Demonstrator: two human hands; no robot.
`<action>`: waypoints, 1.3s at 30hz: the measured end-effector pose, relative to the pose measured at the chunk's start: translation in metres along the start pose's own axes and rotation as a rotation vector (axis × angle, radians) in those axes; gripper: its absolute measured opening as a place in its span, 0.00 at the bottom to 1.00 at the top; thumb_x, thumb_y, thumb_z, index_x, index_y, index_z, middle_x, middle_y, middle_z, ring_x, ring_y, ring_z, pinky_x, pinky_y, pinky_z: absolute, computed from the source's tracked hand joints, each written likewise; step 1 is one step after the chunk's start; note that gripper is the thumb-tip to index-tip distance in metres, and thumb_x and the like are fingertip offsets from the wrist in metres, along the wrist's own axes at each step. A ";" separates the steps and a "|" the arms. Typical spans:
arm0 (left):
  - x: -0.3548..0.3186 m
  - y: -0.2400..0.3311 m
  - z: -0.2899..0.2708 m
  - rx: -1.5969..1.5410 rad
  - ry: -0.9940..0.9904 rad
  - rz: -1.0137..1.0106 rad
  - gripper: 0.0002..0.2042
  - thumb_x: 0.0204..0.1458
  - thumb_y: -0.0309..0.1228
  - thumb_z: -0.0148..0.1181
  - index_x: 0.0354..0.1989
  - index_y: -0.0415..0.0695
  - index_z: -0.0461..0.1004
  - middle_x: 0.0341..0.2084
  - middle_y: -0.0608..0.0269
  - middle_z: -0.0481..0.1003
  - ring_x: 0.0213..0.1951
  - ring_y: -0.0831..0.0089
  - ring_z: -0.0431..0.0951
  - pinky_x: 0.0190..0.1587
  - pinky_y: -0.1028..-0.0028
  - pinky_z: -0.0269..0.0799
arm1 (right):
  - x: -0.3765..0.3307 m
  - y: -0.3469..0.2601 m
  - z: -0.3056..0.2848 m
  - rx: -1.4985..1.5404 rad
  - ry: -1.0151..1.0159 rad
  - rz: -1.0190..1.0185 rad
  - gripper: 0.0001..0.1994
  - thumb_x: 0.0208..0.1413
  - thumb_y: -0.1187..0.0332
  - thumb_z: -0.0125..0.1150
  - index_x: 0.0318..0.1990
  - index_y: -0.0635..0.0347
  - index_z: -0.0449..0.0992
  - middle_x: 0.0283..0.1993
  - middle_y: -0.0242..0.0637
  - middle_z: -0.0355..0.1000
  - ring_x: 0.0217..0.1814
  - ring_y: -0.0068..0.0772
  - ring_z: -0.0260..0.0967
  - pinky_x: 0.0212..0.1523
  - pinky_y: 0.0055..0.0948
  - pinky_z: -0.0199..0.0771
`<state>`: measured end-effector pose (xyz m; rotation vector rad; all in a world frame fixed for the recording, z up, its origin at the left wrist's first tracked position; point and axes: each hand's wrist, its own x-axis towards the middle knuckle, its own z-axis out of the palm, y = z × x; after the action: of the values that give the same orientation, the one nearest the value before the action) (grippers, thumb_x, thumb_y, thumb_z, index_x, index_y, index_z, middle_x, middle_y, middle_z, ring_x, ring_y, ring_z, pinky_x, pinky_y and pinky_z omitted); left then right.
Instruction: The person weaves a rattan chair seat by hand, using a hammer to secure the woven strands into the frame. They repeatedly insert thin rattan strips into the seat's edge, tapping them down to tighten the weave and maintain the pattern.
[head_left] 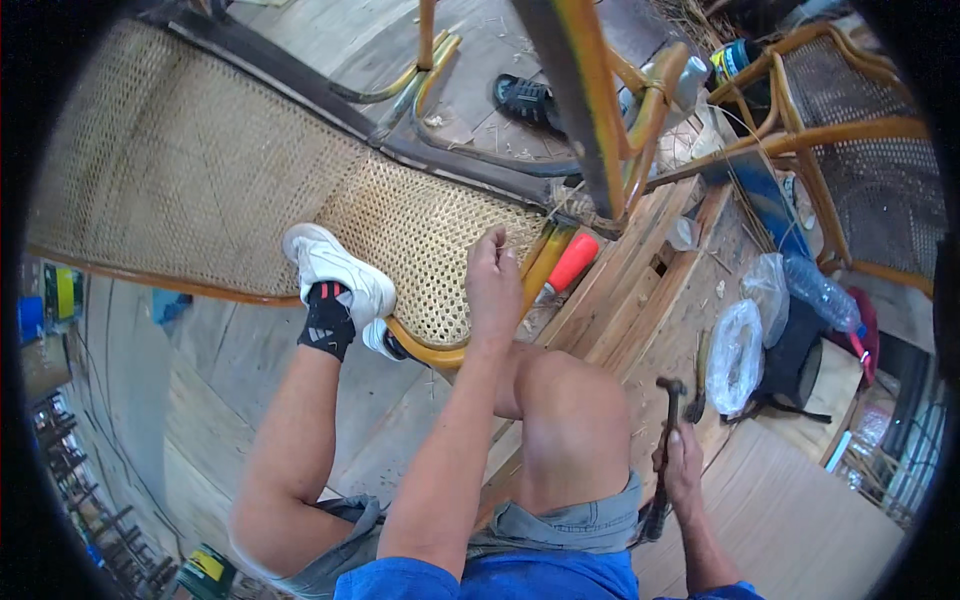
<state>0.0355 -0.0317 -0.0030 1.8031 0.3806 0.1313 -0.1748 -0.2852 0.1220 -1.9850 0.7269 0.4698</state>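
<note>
- Left hand (493, 275) was curled into a loose fist, knuckles up, pressing on the woven cane seat (420, 235) near its front corner; fingertips tucked under, so couldn't tell if anything thin was pinched in them.
- Right hand (682, 465) was closed round the handle of a hammer (668, 430), head up, held low & well right of the cane seat, beside the person's right knee.
- White shoe (335, 270) w/ black sock was planted on the seat's orange rail, just left of the left hand.
- Tool w/ a red-orange handle (572, 265) lay on the wooden boards just right of the seat, close to the left hand.
- Clear plastic bag (735, 355) sat farther right of the seat, above the hammer.
</note>
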 end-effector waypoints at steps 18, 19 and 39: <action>-0.012 -0.012 -0.002 -0.143 0.130 0.056 0.10 0.52 0.20 0.49 0.43 0.36 0.70 0.39 0.49 0.72 0.42 0.56 0.73 0.46 0.65 0.69 | 0.146 -0.189 0.084 -1.071 -0.319 -0.488 0.14 0.62 0.60 0.46 0.37 0.65 0.64 0.24 0.55 0.66 0.31 0.64 0.65 0.32 0.51 0.63; -0.013 -0.011 -0.002 -0.155 0.136 0.060 0.10 0.53 0.21 0.50 0.43 0.36 0.70 0.38 0.50 0.72 0.41 0.57 0.74 0.46 0.66 0.69 | 0.144 -0.190 0.083 -1.004 -0.305 -0.461 0.14 0.63 0.60 0.46 0.37 0.65 0.64 0.23 0.55 0.65 0.31 0.64 0.65 0.32 0.51 0.63; -0.011 -0.011 -0.004 -0.179 0.141 0.069 0.09 0.53 0.20 0.50 0.42 0.36 0.71 0.37 0.51 0.73 0.40 0.61 0.75 0.45 0.69 0.70 | 0.137 -0.181 0.089 -0.863 -0.216 -0.570 0.14 0.64 0.61 0.44 0.36 0.65 0.65 0.25 0.57 0.65 0.31 0.63 0.64 0.31 0.50 0.62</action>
<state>0.0218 -0.0289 -0.0115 1.6349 0.3939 0.3329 0.0443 -0.1791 0.1150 -2.7317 -0.2619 0.6983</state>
